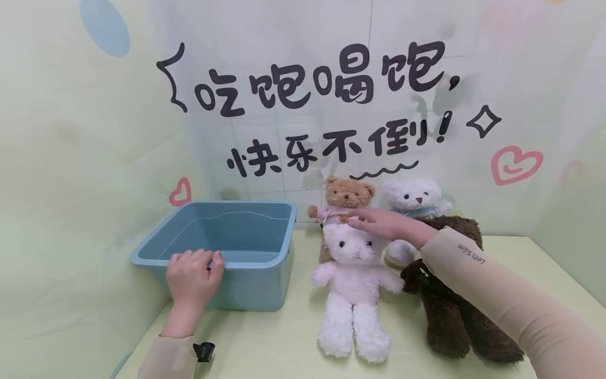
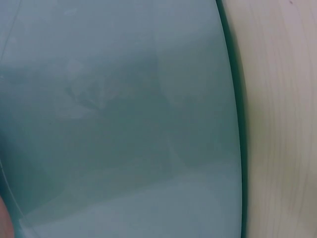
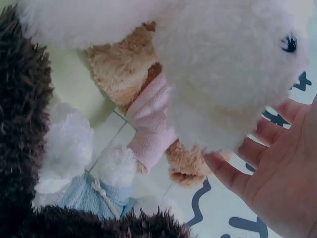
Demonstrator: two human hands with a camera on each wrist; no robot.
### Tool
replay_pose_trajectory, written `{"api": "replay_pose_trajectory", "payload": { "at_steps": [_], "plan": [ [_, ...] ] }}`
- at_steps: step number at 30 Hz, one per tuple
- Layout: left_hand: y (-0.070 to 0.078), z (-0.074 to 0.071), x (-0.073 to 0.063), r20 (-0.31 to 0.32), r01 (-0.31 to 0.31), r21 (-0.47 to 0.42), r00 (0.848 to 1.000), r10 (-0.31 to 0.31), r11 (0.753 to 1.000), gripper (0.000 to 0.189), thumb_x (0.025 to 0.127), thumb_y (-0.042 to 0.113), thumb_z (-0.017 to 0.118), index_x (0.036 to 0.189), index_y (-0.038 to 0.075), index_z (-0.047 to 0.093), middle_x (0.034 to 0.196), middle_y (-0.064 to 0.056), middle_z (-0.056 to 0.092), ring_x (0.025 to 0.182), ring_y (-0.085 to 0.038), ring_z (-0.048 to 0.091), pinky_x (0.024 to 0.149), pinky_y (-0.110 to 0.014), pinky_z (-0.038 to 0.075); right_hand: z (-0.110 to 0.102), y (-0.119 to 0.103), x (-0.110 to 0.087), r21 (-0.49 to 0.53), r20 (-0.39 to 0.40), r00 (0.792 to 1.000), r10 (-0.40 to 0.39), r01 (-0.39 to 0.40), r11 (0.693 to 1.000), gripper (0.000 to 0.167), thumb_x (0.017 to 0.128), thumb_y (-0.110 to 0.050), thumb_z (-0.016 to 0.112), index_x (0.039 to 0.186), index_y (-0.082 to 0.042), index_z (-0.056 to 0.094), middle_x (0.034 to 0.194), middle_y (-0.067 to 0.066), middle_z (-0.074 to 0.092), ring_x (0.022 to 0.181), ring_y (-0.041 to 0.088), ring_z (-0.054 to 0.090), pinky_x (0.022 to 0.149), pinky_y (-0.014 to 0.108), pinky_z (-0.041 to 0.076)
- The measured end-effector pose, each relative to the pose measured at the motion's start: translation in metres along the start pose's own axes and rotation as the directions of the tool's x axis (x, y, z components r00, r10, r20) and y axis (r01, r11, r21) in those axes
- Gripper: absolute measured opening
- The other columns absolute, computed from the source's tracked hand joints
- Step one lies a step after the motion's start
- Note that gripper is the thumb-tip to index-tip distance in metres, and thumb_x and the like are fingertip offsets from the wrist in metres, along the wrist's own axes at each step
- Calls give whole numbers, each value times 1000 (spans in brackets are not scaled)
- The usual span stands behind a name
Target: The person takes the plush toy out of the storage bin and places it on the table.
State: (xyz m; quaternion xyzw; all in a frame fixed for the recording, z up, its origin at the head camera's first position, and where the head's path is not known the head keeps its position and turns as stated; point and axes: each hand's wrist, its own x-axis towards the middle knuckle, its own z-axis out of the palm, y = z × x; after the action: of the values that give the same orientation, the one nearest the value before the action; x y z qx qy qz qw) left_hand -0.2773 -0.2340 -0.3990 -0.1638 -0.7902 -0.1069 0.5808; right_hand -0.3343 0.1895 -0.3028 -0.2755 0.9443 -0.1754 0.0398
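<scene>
My left hand [image 1: 193, 276] grips the front rim of a blue plastic bin [image 1: 258, 287]; the bin's smooth wall [image 2: 129, 124] fills most of the left wrist view. My right hand [image 1: 379, 223] reaches over the head of a white plush bear [image 1: 352, 284], palm turned down. In the right wrist view its fingers [image 3: 233, 171] are loosely extended, fingertips right at the bear's fluffy head [image 3: 218, 74]. The white bear faces me with its legs toward the near side. Behind it a tan bear in a pink top [image 1: 347, 195] is partly hidden.
A white bear with blue clothing [image 1: 416, 195] sits at the back right. In front of it a dark brown plush [image 1: 447, 326] lies partly under my right forearm. The pale wooden table [image 1: 265, 347] meets a printed backdrop [image 1: 265, 47] behind the toys.
</scene>
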Motion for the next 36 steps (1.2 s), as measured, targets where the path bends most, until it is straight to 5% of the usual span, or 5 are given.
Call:
{"api": "replay_pose_trajectory", "payload": {
  "at_steps": [8, 16, 24, 36],
  "plan": [
    [-1, 4, 2, -61, -13, -27, 998, 11, 1000, 45, 90, 31, 38, 47, 16, 31, 46, 4, 25, 40, -19, 26, 49, -39, 27, -15, 6, -9, -55, -78, 997, -21, 17, 998, 58, 103, -46, 34, 142, -5, 45, 135, 20, 53, 119, 40, 53, 100, 56, 36],
    [-5, 2, -2, -25, -10, -5, 1000, 10, 1000, 46, 92, 30, 36, 48, 16, 30, 47, 4, 25, 40, -19, 27, 50, -40, 29, -32, 11, -17, -72, -102, 995, -6, -1, 997, 57, 103, -44, 35, 139, -2, 49, 135, 22, 52, 124, 42, 48, 103, 56, 33],
    [-10, 5, -2, -70, -22, -29, 997, 20, 999, 44, 89, 28, 39, 48, 15, 30, 47, 4, 24, 40, -20, 24, 48, -39, 24, -54, 26, -31, -128, -185, 983, 15, -39, 991, 50, 102, -39, 40, 132, -2, 56, 131, 19, 57, 124, 40, 49, 102, 54, 35],
    [-29, 1, -1, 77, -21, -25, 997, 23, 999, 46, 93, 31, 36, 51, 13, 38, 48, 0, 33, 43, -24, 35, 51, -42, 30, -82, 60, -66, -146, -226, 961, 161, -196, 970, 57, 101, -46, 39, 132, 0, 54, 132, 30, 49, 121, 47, 45, 98, 61, 34]
  ]
}}
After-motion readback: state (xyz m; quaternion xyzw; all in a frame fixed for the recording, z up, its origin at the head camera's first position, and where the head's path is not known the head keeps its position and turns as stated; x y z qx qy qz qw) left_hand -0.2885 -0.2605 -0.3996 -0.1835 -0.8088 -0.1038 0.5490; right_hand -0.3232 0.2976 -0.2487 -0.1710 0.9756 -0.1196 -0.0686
